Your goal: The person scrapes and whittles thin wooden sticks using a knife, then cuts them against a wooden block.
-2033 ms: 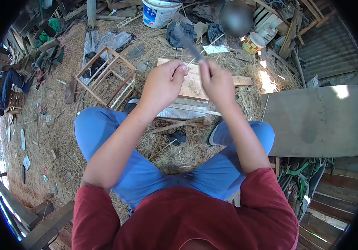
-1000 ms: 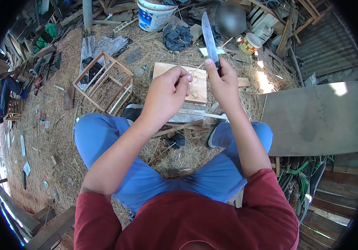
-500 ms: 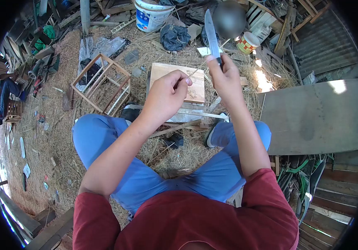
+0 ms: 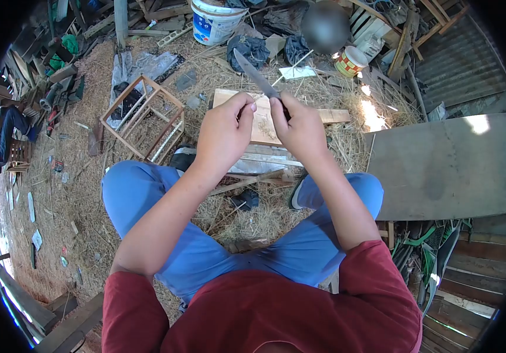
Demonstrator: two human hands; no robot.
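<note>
My right hand (image 4: 301, 126) is wrapped round the dark handle of a knife (image 4: 255, 73), whose blade points up and to the left. Pinched in my left hand (image 4: 224, 126) is a thin light stick (image 4: 291, 69), which runs up and to the right behind the blade. Both hands are close together, a small gap apart, over a pale wooden board (image 4: 264, 126). The board lies on low wooden pieces between my feet.
A wooden frame (image 4: 147, 120) stands left of the board. Beyond it are a white bucket (image 4: 214, 23), black bags (image 4: 249, 52) and a small patterned bucket (image 4: 350, 61). A flat grey panel (image 4: 441, 167) is at right. Another person (image 4: 10, 126) sits far left.
My right hand has moved left toward my left hand, and the knife has swung from nearly upright to leaning left. My left hand has shifted slightly left, still pinching the stick.
</note>
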